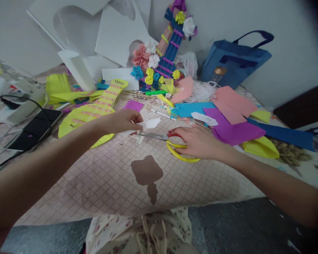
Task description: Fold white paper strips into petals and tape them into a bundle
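My left hand [124,121] pinches a small piece of white paper [151,123] between thumb and fingers, over the middle of the table. Facing it from the right, my right hand [194,141] has its fingers in the handles of a pair of scissors [184,150] with red and yellow grips. The scissor blades point left and lie just below the white paper. Beside my left forearm rests a yellow guitar-shaped cutout [106,100] with pink strips.
A phone [35,128] and power strip [18,106] with cables are at the left. Behind stand a decorated blue guitar shape [172,49], paper flowers [141,55] and a blue bag [230,61]. Purple paper [234,128] and pink sheets [233,102] lie at the right.
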`<state>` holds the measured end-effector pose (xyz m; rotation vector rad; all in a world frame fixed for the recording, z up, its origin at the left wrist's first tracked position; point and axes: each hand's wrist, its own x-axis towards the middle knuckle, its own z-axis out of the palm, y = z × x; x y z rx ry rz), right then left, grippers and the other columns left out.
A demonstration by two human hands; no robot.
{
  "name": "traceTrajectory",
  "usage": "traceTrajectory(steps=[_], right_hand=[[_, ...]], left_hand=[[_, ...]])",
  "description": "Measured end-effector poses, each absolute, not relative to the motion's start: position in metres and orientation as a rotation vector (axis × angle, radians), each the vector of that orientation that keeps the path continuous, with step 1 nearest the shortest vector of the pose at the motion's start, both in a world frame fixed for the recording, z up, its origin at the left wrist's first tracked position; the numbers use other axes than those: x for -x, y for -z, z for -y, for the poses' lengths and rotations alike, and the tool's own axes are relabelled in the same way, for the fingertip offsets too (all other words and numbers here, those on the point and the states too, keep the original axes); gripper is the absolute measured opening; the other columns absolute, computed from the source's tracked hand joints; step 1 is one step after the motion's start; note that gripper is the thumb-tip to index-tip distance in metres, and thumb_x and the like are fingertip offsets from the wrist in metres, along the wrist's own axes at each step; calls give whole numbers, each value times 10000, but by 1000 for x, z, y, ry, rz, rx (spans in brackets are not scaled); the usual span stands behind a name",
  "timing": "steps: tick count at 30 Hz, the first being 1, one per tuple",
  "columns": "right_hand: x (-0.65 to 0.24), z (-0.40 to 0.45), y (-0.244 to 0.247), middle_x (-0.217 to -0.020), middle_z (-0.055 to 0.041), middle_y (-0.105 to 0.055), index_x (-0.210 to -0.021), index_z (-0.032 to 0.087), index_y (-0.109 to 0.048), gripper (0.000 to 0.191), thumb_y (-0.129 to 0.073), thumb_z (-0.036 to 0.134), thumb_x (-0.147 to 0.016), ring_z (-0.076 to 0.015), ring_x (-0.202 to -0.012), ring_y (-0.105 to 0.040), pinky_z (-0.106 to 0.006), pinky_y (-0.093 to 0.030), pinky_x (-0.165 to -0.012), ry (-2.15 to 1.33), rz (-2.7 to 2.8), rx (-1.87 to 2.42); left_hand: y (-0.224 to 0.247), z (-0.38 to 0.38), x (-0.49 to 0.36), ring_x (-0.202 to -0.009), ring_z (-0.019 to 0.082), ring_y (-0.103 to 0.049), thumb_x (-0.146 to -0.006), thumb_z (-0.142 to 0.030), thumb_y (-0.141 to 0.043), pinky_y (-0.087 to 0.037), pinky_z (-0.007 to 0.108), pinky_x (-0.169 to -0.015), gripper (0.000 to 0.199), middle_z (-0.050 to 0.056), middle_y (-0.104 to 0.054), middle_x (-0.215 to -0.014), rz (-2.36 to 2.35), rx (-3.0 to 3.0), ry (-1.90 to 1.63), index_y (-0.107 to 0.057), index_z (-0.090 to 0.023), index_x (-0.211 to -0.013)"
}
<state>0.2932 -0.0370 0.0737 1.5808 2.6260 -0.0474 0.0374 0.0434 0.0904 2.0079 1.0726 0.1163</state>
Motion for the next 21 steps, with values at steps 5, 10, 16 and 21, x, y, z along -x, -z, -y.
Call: traceTrajectory(steps=[5, 10, 16, 21], right_hand=[[-295, 37, -76, -1046, -53, -690, -1151, 234, -573, 444, -549, 485, -785, -261, -907, -645, -350, -449, -746, 89, -2631, -1613], [-294, 36, -78, -996, -54, -702, -1114, 234, -597, 407, -534, 491, -804, -252, -913, -643, -347, -448, -767, 102, -2654, -1599], [-293, 35, -76, -982, -43, -708, -1106, 247, -606, 388, -537, 482, -806, -247, -870, -647, -343, -439, -747, 82, -2661, -1587], [-294, 34, -75, -956, -41, -709, -1104, 242, -604, 391, -527, 488, -809, -242, -857, -648, -331, -437, -728, 94, -2662, -1590]], left_hand=[[-90, -44, -37, -540, 112, -528, -697, -325, -587, -379, 214, -515, 187, 3, -599, -608, -1049, -1978, -98, -548, -155, -764], [-87, -46, -38, -545, 115, -535, -694, -309, -596, -381, 217, -521, 176, 8, -598, -608, -1029, -1962, -86, -548, -155, -764], [-83, -49, -37, -594, 134, -574, -703, -313, -585, -407, 222, -543, 187, 22, -621, -656, -1013, -1950, -69, -549, -158, -802], [-82, -50, -35, -593, 134, -586, -708, -309, -587, -414, 216, -538, 184, 23, -635, -672, -1062, -1971, -55, -554, -160, -810]])
